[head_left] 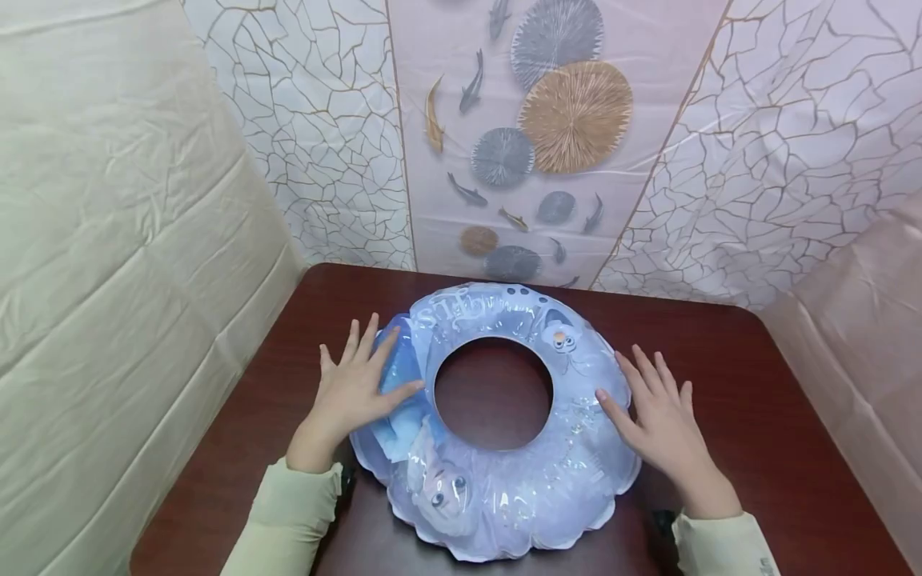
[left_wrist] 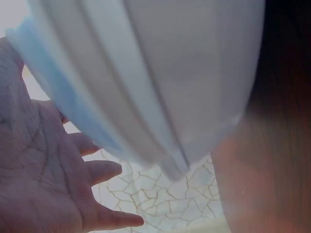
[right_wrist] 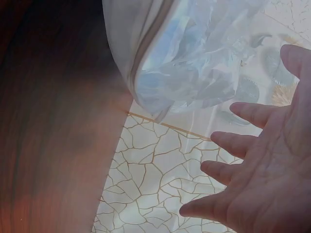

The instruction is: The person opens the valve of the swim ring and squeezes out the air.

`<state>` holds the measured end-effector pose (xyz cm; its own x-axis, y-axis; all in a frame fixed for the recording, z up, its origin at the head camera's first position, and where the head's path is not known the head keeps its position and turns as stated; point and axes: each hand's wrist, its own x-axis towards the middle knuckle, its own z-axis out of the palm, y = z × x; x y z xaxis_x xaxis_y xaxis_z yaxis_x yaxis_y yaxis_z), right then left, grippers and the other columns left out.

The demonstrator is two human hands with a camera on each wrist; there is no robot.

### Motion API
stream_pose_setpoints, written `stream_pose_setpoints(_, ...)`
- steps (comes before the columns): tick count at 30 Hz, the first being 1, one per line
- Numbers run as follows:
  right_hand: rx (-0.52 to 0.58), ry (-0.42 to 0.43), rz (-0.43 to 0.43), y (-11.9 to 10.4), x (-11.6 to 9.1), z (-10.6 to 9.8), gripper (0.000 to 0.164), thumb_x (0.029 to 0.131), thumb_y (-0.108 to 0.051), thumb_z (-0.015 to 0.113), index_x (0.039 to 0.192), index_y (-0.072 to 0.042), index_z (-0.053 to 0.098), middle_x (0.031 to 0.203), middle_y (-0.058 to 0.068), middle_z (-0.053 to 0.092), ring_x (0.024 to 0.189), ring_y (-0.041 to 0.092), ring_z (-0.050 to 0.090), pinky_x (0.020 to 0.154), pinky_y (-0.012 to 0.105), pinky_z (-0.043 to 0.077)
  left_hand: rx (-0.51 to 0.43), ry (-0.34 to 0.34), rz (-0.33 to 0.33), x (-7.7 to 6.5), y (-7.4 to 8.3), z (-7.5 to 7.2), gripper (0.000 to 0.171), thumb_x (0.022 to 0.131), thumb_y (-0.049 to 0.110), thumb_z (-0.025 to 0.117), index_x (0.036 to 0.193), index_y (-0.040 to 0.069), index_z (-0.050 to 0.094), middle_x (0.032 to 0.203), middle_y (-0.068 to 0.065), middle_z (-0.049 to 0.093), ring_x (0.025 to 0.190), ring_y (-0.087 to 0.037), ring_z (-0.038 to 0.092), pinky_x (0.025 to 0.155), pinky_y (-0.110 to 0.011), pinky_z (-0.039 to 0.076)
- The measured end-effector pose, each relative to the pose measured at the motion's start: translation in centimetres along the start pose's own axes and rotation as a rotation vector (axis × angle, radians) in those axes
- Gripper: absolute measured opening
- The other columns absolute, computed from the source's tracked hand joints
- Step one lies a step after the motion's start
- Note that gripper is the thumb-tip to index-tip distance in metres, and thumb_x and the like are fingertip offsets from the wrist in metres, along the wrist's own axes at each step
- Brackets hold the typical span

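An inflated swim ring (head_left: 504,488), pale blue and lilac with cartoon figures and lettering, lies on the dark red-brown table (head_left: 727,376). Over its left side my left hand (head_left: 353,384) is spread, thumb toward the hole and fingers pointing away from me. At the right side my right hand (head_left: 663,424) is likewise spread, its thumb and index fingertip overlapping the ring's edge in the head view. The left wrist view shows the ring's seamed side (left_wrist: 160,87) beside the left palm (left_wrist: 39,165). In the right wrist view straight fingers (right_wrist: 233,145) stand apart from the clear-skinned ring (right_wrist: 189,73).
A cloth backdrop (head_left: 346,160) with a cracked-line pattern, fish and round leaves hangs behind the table's far edge. Cream cloth (head_left: 144,240) hangs along the left, and another cloth (head_left: 857,320) along the right.
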<state>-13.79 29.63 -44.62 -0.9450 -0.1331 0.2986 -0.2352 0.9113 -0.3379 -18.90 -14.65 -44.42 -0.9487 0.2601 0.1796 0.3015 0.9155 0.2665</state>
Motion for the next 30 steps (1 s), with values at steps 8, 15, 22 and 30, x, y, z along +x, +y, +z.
stream_pose_setpoints(8, 0.086, 0.122, -0.102, 0.0, -0.8, 0.2, 0.057, 0.093, -0.031, 0.070, 0.137, 0.001, 0.055, 0.143, 0.023, 0.050, 0.131, 0.043, 0.045, 0.102, 0.063, 0.037, 0.023, 0.112, 0.095, -0.7, 2.8, 0.3, 0.067, 0.091, 0.071, 0.052, 0.137, 0.022, 0.064, 0.147, -0.004, 0.054, 0.137, -0.028, 0.047, 0.105, -0.063, 0.034)
stream_pose_setpoints(15, 0.112, 0.190, -0.117, -0.2, -1.6, 0.2, 0.022, 0.088, -0.019, 0.077, 0.100, -0.005, 0.064, 0.087, 0.007, 0.057, 0.073, 0.017, 0.051, 0.063, 0.020, 0.040, -0.013, 0.091, 0.325, -2.3, 6.9, 1.3, 0.051, 0.094, 0.059, 0.058, 0.124, 0.020, 0.071, 0.122, 0.002, 0.068, 0.113, -0.022, 0.063, 0.089, -0.044, 0.051)
stream_pose_setpoints(22, 0.121, 0.111, -0.106, 0.0, -2.2, 0.5, 0.024, 0.086, -0.020, 0.079, 0.085, -0.015, 0.056, 0.070, -0.001, 0.049, 0.062, 0.009, 0.044, 0.054, 0.021, 0.038, 0.046, -0.047, 0.488, -4.5, 10.0, 2.7, 0.065, 0.095, 0.068, 0.048, 0.133, 0.019, 0.064, 0.126, 0.003, 0.067, 0.116, -0.019, 0.061, 0.098, -0.043, 0.047)
stream_pose_setpoints(30, 0.104, 0.082, -0.154, 0.6, -2.9, 1.6, 0.025, 0.084, -0.015, 0.080, 0.082, -0.018, 0.056, 0.067, -0.006, 0.046, 0.060, 0.007, 0.041, 0.052, 0.023, 0.038, 0.053, -0.084, 0.540, -5.9, 11.3, 4.1, 0.084, 0.091, 0.082, 0.033, 0.140, 0.020, 0.059, 0.132, 0.005, 0.064, 0.119, -0.019, 0.058, 0.106, -0.045, 0.038)
